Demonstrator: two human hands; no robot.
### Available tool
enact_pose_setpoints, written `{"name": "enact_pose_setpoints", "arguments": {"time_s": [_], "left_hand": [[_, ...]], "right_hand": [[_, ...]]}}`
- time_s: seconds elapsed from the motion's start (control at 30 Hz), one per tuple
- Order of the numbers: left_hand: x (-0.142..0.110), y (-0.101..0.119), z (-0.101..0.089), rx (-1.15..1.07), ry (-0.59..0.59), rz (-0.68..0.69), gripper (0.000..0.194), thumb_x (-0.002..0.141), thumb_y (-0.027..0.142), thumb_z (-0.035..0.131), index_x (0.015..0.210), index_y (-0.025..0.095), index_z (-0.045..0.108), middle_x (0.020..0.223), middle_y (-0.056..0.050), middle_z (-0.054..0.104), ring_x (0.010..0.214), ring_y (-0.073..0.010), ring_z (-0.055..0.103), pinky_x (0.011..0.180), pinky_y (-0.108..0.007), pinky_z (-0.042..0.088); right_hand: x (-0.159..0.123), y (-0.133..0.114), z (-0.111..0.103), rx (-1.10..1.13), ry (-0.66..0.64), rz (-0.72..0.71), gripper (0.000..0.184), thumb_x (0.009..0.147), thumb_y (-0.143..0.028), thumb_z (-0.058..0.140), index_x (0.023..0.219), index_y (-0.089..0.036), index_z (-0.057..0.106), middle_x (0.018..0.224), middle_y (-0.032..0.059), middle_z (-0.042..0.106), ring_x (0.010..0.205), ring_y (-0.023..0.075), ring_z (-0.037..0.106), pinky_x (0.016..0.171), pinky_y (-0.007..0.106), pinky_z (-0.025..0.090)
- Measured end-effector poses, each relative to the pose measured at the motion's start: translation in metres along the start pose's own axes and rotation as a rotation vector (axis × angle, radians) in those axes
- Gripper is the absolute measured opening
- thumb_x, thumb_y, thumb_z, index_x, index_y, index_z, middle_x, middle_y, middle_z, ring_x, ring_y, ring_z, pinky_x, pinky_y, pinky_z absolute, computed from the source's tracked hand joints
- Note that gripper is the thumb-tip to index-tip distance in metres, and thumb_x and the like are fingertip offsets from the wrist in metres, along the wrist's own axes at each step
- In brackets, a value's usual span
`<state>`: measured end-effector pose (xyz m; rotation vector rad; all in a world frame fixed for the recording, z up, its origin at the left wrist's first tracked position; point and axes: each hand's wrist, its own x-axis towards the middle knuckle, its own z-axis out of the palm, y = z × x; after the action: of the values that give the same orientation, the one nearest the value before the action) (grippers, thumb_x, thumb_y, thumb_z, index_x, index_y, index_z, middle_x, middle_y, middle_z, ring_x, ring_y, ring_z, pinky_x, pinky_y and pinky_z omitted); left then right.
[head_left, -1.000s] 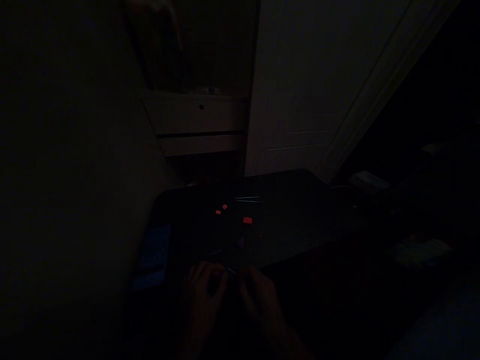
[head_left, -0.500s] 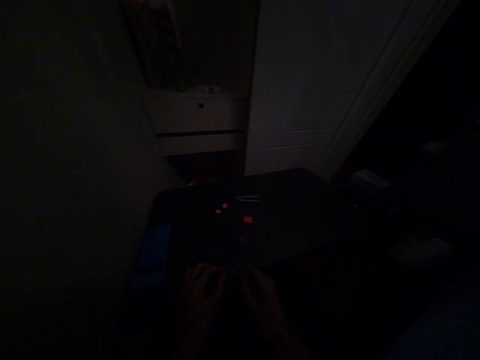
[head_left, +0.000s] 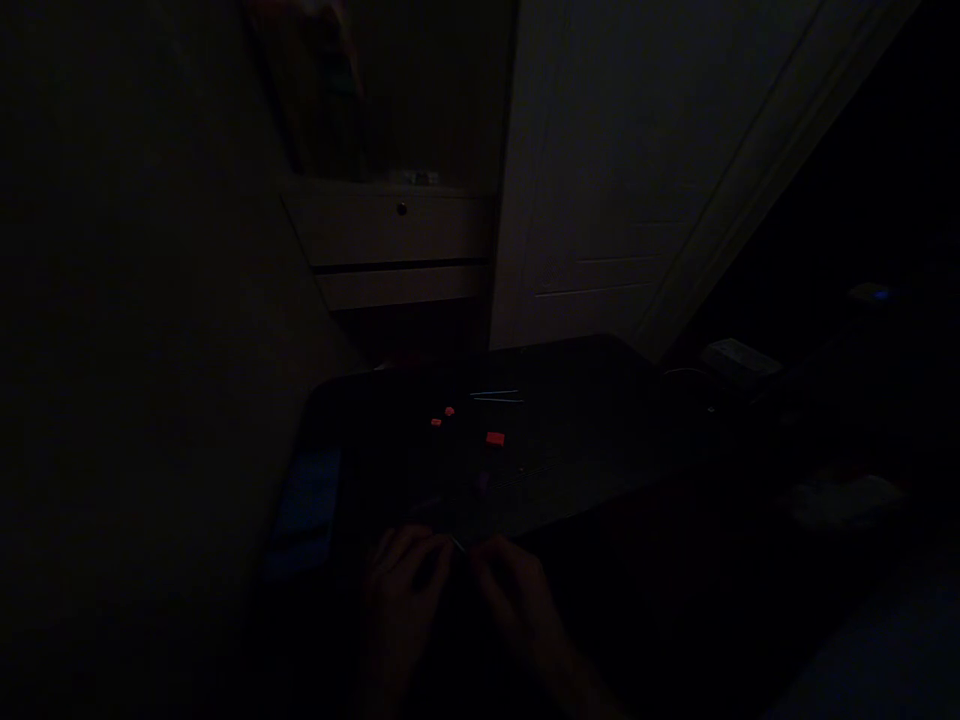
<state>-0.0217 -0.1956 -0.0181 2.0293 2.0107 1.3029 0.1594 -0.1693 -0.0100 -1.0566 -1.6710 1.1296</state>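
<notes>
The scene is very dark. Near the front edge of the black table [head_left: 585, 440], my left hand [head_left: 409, 575] and my right hand [head_left: 521, 590] face each other with fingers pinched. A thin, pale, wire-like piece [head_left: 458, 545] shows in the narrow gap between the fingertips; its ends are lost in the dark, and its kind is unclear. Beyond my hands lies a red block [head_left: 495, 439]. Two small orange-red pieces [head_left: 442, 417] rest farther left. Just in front of my fingers is a dim purplish thing [head_left: 482, 484].
Two thin, light sticks or tweezer arms [head_left: 496, 397] lie toward the back of the table. A blue flat object [head_left: 304, 510] is at the left edge. Behind stand drawers [head_left: 401, 235] and a pale door [head_left: 592, 200]. A whitish box [head_left: 741, 357] sits off to the right.
My right fingertips have come slightly left, closer to my left hand. The thin pale piece now slants down to the right more steeply. The things on the table have stayed put.
</notes>
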Motion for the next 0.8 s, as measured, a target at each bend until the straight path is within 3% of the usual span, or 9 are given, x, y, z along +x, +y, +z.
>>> {"name": "enact_pose_setpoints", "arguments": {"time_s": [0.2,0.37,0.63,0.8], "left_hand": [[-0.001,-0.005,0.006,0.003,0.024,-0.011,0.023,0.104,0.034,0.062,0.092,0.027,0.081,0.095,-0.003,0.083,0.09,-0.0265,0.075,0.088,-0.043,0.055],[0.0,-0.003,0.008,-0.017,0.015,-0.081,0.018,0.099,0.032,0.065,0.09,0.028,0.081,0.095,-0.003,0.083,0.089,-0.0289,0.073,0.086,-0.045,0.052],[0.005,0.004,-0.001,-0.17,-0.024,-0.29,0.027,0.096,0.048,0.064,0.09,0.027,0.081,0.098,-0.007,0.085,0.097,-0.0351,0.077,0.094,-0.055,0.055],[0.009,0.011,-0.023,-0.342,-0.028,-0.486,0.032,0.094,0.053,0.067,0.096,0.023,0.076,0.09,-0.008,0.087,0.084,-0.0294,0.085,0.077,-0.041,0.067]], "right_hand": [[0.002,0.007,0.0,-0.048,0.048,0.022,0.021,0.106,-0.029,0.057,0.099,-0.02,0.074,0.092,0.0067,0.083,0.081,0.0215,0.079,0.077,0.028,0.06],[-0.002,0.005,0.0,-0.07,0.042,-0.013,0.02,0.104,-0.027,0.055,0.104,-0.021,0.074,0.096,0.0067,0.083,0.085,0.0218,0.079,0.08,0.03,0.06],[-0.002,-0.002,-0.003,-0.055,0.077,0.035,0.022,0.108,-0.032,0.055,0.105,-0.022,0.075,0.097,0.0057,0.083,0.088,0.0213,0.08,0.082,0.029,0.06],[-0.001,-0.003,-0.004,-0.007,0.087,0.087,0.025,0.109,-0.04,0.058,0.11,-0.023,0.077,0.104,0.0055,0.084,0.096,0.0226,0.08,0.089,0.029,0.059]]}}
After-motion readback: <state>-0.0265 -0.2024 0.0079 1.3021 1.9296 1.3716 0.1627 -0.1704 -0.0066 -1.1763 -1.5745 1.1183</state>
